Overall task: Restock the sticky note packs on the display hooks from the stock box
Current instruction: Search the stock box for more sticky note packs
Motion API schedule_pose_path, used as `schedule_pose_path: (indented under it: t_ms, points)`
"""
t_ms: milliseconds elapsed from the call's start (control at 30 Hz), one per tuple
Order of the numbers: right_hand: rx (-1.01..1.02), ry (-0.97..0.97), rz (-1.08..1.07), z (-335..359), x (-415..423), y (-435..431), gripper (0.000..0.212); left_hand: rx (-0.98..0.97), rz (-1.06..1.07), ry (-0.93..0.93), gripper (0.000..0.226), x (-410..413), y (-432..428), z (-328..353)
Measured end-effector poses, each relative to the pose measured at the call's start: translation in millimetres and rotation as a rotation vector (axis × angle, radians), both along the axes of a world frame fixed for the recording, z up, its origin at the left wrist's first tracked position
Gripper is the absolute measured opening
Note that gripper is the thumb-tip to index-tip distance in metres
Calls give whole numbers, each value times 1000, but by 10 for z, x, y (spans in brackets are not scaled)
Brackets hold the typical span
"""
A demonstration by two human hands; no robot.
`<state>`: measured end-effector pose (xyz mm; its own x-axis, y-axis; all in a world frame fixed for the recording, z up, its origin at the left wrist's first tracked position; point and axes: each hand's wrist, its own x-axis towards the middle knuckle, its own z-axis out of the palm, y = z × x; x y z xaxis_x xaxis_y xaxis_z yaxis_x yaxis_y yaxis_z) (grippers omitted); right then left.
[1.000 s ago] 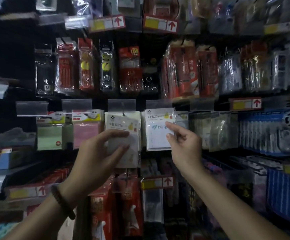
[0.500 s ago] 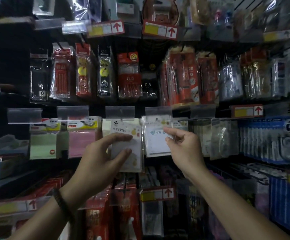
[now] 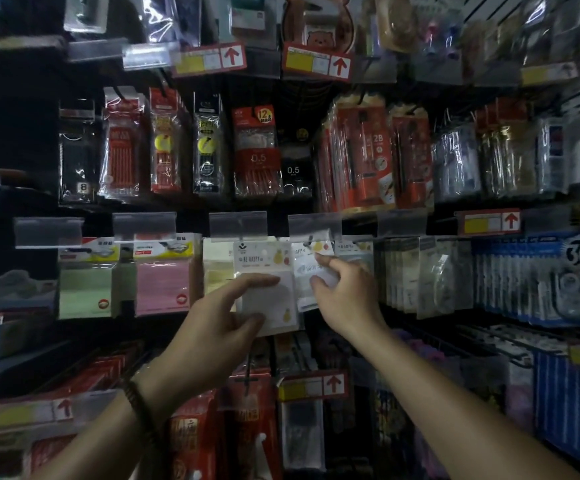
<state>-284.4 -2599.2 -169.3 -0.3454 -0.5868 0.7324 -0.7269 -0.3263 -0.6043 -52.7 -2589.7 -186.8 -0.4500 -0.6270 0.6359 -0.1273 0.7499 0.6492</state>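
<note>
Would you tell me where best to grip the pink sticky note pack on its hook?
Pinch its lower edge from the front and below, thumb in front. The pink sticky note pack hangs flat from its header, so the bottom is free; a green pack hangs close beside it.

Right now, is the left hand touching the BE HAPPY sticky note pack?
Touching. The head view shows the left hand pinching the BE HAPPY sticky note pack, one digit lying across its front.

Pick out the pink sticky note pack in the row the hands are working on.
The pink sticky note pack hangs second from the left, between the green pack and the pale yellow pack; it alone is pink.
</note>
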Motion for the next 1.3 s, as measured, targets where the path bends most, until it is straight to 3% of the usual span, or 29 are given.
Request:
schedule_pose_path:
  t_ms: [133,200,333,467,833,1133,1300]
  points:
    - [-127,51,-75,-145,7,163,36,-15,-13,48,43,-119,22,-21]
    - [-197,-76,92,-254,47,309,32,9,-23,73,41,-186,11,-41]
    - [-159,-271,398,-496,116,437,55,55,-89,95,39,-350,9,-98]
    - [-241,-379,388,-476,35,400,52,-23,-17,84,51,-463,-33,-110]
    - [-311,-312,417,-208,-56,206,51,-253,179,22,71,-534,-239,-18]
    - [-217,-256,280,-143,-113,40,50,-300,311,-144,66,-568,-294,78]
    - [-179,23,-21,-111,-72,-54,50,-299,387,-252,54,-605,-277,90]
